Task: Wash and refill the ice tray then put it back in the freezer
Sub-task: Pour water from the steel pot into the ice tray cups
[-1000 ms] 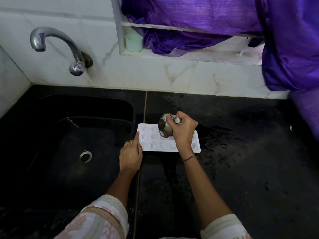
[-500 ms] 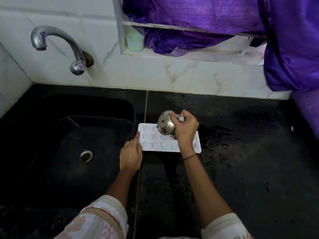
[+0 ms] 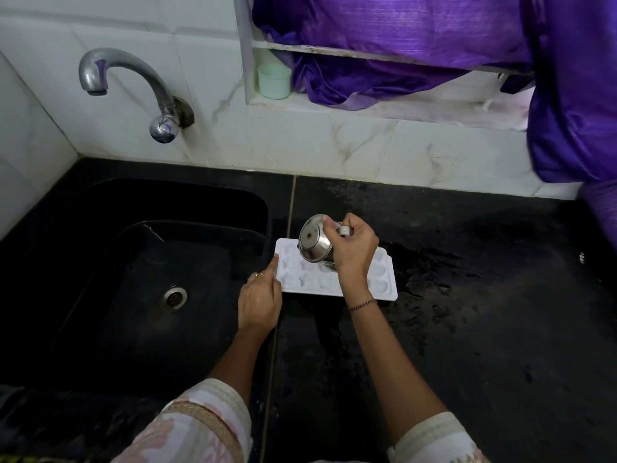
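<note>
The right hand (image 3: 354, 248) curls its fingers round the handle of a small steel cup (image 3: 314, 240) and holds it steeply tipped, base up, over the white ice tray (image 3: 384, 279), apparently to pour water into the moulded pockets. The left hand (image 3: 260, 299) lies with straight fingers touching the tray's left edge, probably to stop it sliding. The tray sits flat on the wet black counter (image 3: 467, 295), just beside the sink (image 3: 133, 295), level for filling.
</note>
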`<control>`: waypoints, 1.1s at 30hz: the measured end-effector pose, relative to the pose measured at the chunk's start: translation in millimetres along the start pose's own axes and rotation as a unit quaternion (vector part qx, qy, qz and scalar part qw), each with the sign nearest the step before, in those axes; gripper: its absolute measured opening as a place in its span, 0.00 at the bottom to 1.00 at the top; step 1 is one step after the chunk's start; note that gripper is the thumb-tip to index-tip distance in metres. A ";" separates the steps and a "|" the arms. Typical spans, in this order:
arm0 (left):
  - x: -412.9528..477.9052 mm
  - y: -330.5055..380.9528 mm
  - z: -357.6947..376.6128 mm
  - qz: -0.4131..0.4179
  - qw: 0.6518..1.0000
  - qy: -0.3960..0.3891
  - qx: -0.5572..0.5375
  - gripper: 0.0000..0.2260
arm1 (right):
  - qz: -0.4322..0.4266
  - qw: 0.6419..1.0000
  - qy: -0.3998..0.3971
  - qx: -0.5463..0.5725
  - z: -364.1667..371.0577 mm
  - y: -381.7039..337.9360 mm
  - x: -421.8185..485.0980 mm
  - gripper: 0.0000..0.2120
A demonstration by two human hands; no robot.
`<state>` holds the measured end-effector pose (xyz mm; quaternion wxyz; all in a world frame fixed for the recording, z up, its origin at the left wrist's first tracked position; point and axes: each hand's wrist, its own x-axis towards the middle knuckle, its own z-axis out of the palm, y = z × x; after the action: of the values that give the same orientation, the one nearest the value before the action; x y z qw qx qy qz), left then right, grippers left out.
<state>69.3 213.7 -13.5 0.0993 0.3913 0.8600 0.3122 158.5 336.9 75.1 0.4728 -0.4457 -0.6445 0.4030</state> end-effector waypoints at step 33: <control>0.7 0.9 -1.3 -0.013 1.000 0.000 0.004 0.23 | 0.029 0.999 0.014 0.027 -10.1 -2.7 9.9 0.25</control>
<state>68.8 214.1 -11.9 0.1015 0.3801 0.8664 0.3076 166.3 346.5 82.5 0.4815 -0.4567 -0.6137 0.4276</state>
